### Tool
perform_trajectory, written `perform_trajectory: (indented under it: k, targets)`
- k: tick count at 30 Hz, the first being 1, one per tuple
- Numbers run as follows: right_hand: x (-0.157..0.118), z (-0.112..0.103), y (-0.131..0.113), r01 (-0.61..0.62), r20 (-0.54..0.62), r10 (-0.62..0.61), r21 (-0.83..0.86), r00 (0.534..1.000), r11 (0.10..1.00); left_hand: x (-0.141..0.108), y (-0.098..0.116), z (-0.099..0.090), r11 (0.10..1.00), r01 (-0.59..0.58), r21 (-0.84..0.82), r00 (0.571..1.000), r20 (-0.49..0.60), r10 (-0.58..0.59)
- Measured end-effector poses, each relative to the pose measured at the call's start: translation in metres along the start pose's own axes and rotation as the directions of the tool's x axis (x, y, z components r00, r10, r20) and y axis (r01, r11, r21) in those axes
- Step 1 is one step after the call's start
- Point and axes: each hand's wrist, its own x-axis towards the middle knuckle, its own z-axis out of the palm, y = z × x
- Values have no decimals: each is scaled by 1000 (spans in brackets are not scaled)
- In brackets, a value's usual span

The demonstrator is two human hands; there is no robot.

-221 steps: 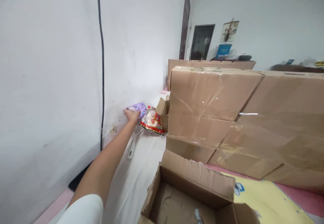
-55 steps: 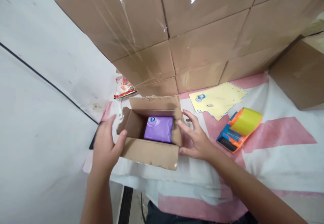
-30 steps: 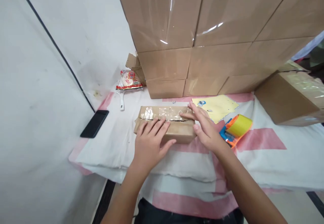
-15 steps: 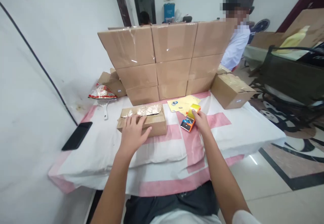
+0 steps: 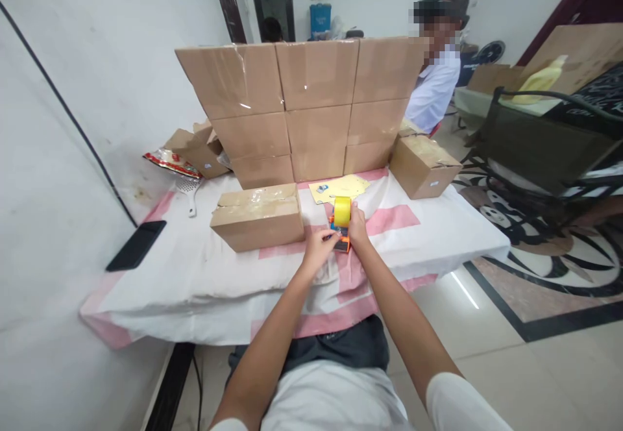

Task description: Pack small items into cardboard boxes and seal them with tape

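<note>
My right hand [image 5: 359, 228] is wrapped round the right side of a tape dispenser [image 5: 342, 211], orange and blue with a yellow roll of tape. The fingers of my left hand [image 5: 318, 248] are pinched at its near, lower end; whether they grip the tape's loose end or the dispenser's body is too small to tell. Left of both hands, apart from them, a closed cardboard box [image 5: 263, 226] with shiny tape along its top sits on the cloth. A pale yellow sheet [image 5: 335, 187] with small pictures lies just behind the dispenser.
A wall of stacked cartons [image 5: 318, 123] stands at the table's back. Another carton [image 5: 423, 168] is at the right. A black phone [image 5: 136, 245], a white slotted ladle [image 5: 191, 198] and a red-and-white bag [image 5: 170, 160] lie at the left. A person [image 5: 433, 93] sits behind the cartons.
My left hand has left the cardboard box and moved right to the tape dispenser. My right hand has brought the dispenser left and turned it more upright. The view has shifted slightly.
</note>
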Motion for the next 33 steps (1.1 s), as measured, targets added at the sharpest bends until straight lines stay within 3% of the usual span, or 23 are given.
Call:
perform_trajectory:
  k: [8,15,22,33]
  targets:
    - [10,0,0,28,-90,-29,-16,996,999,-11,3,4,978,13,-209,999,-38,-22]
    - [14,0,-3,-20,-119,22,12,993,1000,-28,5,-3,932,209,-295,977,104,-187]
    - [15,-1,-3,0,-168,-8,-48,986,999,-48,2,-6,929,265,-260,963,127,-239]
    - [15,0,-6,-34,-152,28,-42,988,999,-76,15,-16,968,218,-121,973,104,-206]
